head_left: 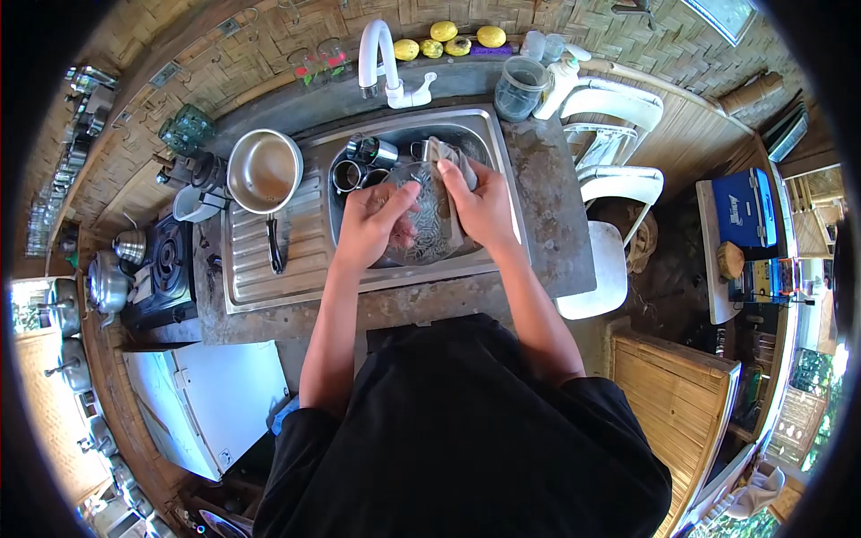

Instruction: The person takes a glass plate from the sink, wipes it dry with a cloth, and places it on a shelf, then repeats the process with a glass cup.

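Observation:
Over the sink basin (498,166), my left hand (372,224) grips the near-left rim of a clear patterned glass plate (421,229), its thumb on top. My right hand (484,206) is closed around a greyish-brown cloth (446,154), which hangs down against the plate's right side. The fingers under the cloth are partly hidden. Behind my left hand, a few dark and shiny metal cups (348,174) sit in the basin. The white faucet (378,54) arches over the back of the sink.
On the ribbed drainboard (305,238) at left rests a steel saucepan (265,170) with a black handle. A black stove (169,264) stands farther left. A water container (520,90), a pump bottle (560,85) and yellow fruits (444,31) line the back; white chairs (601,260) are at right.

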### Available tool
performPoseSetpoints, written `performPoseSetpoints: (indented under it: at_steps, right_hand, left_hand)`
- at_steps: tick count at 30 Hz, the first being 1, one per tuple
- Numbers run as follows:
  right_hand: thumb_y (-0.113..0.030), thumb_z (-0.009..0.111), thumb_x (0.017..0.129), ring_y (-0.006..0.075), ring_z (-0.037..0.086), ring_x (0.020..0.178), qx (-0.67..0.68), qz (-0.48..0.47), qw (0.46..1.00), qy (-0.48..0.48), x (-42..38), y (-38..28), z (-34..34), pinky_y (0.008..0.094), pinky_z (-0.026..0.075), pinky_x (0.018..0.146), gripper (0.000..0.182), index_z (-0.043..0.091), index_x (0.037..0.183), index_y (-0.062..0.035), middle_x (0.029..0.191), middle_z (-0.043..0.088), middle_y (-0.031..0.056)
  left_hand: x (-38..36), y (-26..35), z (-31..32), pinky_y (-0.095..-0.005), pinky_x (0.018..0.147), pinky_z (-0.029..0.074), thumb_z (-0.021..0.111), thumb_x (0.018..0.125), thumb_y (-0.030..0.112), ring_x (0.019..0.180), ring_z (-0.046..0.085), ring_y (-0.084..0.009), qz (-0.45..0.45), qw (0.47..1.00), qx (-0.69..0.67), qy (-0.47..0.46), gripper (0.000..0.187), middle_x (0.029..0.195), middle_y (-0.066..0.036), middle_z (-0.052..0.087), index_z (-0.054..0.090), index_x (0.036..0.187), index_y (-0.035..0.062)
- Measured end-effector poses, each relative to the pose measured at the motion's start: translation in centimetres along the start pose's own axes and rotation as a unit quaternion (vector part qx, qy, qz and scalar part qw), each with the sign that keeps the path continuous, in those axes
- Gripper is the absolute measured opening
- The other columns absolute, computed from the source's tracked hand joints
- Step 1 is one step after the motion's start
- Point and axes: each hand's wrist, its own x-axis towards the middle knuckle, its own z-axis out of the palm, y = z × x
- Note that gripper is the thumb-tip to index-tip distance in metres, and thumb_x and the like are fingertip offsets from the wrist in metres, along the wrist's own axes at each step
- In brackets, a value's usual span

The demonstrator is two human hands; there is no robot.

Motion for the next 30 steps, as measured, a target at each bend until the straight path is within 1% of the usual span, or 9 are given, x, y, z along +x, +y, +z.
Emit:
performPoseSetpoints:
  at_steps: [2,8,12,17,19,22,25,29,30]
  right_hand:
    - [-0.037,0.066,0.101,0.0019,0.049,0.069,0.036,-0.064,0.995,0.069,0.2,0.8,1.0,0.0231,0.040,0.059,0.040,0.072,0.088,-0.0003,0.075,0.061,-0.0057]
    - [-0.034,0.054,0.108,0.0056,0.054,0.079,0.209,0.027,0.954,0.213,-1.2,4.0,3.6,0.0262,0.045,0.070,0.041,0.070,0.102,0.0031,0.085,0.066,0.0000]
    - [-0.039,0.050,0.110,0.0053,0.053,0.080,0.337,0.076,0.920,0.187,-2.6,4.0,5.9,0.0259,0.045,0.071,0.043,0.066,0.107,0.0009,0.090,0.063,-0.0012]
    - [-0.040,0.054,0.108,0.0044,0.051,0.077,0.257,0.105,0.957,0.086,-2.6,6.0,4.9,0.0243,0.043,0.068,0.041,0.066,0.105,-0.0008,0.084,0.059,-0.0041]
    - [-0.039,0.057,0.107,0.0036,0.049,0.075,0.138,0.036,0.989,0.047,-2.9,4.5,3.8,0.0243,0.041,0.065,0.039,0.066,0.104,-0.0005,0.081,0.058,-0.0048]
    - [-0.039,0.055,0.107,0.0027,0.046,0.072,0.008,0.025,1.000,0.015,-2.9,4.0,0.8,0.0235,0.038,0.061,0.040,0.066,0.105,-0.0009,0.077,0.056,-0.0062]
    - [-0.042,0.052,0.108,0.0023,0.045,0.075,0.148,-0.009,0.983,0.108,-2.0,3.1,-0.6,0.0227,0.038,0.064,0.043,0.065,0.106,-0.0009,0.079,0.056,-0.0061]
    - [-0.043,0.048,0.108,0.0135,0.057,0.097,0.128,-0.092,0.988,-0.005,-2.4,0.3,0.7,0.0293,0.045,0.086,0.051,0.059,0.136,-0.0028,0.109,0.064,0.0037]
    - [-0.042,0.048,0.107,0.0204,0.056,0.108,-0.031,-0.196,0.980,0.002,-2.1,0.4,1.2,0.0347,0.043,0.093,0.051,0.057,0.140,-0.0047,0.120,0.062,0.0063]
  left_hand:
    - [0.2,-0.7,1.2,-0.0230,0.052,0.047,0.074,0.097,0.030,0.056,0.060,-0.0082,0.082,0.995,-0.023,0.043,0.036,0.068,-0.004,0.065,0.064,0.076,0.0020]
    - [0.8,-3.1,5.0,-0.0201,0.058,0.036,0.074,0.098,0.025,0.061,0.047,-0.0020,0.194,0.946,-0.104,0.238,0.036,0.068,0.003,0.061,0.062,0.071,0.0030]
    - [1.6,-4.0,5.9,-0.0202,0.057,0.037,0.074,0.097,0.030,0.062,0.050,-0.0030,0.249,0.900,-0.101,0.344,0.038,0.067,0.002,0.061,0.064,0.075,0.0012]
    - [1.7,-4.1,3.4,-0.0239,0.051,0.043,0.072,0.097,0.038,0.060,0.061,-0.0103,0.147,0.915,-0.160,0.341,0.041,0.070,-0.006,0.065,0.066,0.084,0.0000]
    - [1.0,-3.0,2.5,-0.0251,0.052,0.046,0.073,0.095,0.043,0.060,0.062,-0.0123,0.085,0.919,-0.187,0.337,0.045,0.073,-0.008,0.067,0.066,0.085,-0.0008]
    - [1.8,-3.2,-0.1,-0.0253,0.050,0.046,0.074,0.093,0.049,0.060,0.064,-0.0144,0.097,0.924,-0.194,0.314,0.052,0.073,-0.010,0.067,0.065,0.088,-0.0018]
    - [1.6,-3.9,-2.1,-0.0259,0.052,0.046,0.070,0.095,0.050,0.061,0.064,-0.0147,0.086,0.942,-0.194,0.259,0.048,0.071,-0.007,0.065,0.065,0.094,0.0016]
    - [1.0,-5.0,-0.7,-0.0291,0.061,0.054,0.062,0.102,0.045,0.074,0.068,-0.0135,0.047,0.959,-0.233,0.157,0.039,0.088,-0.004,0.069,0.067,0.103,0.0065]
    - [0.6,-4.5,0.8,-0.0295,0.064,0.055,0.060,0.103,0.043,0.078,0.068,-0.0135,0.025,0.956,-0.260,0.136,0.037,0.094,-0.004,0.070,0.067,0.107,0.0064]
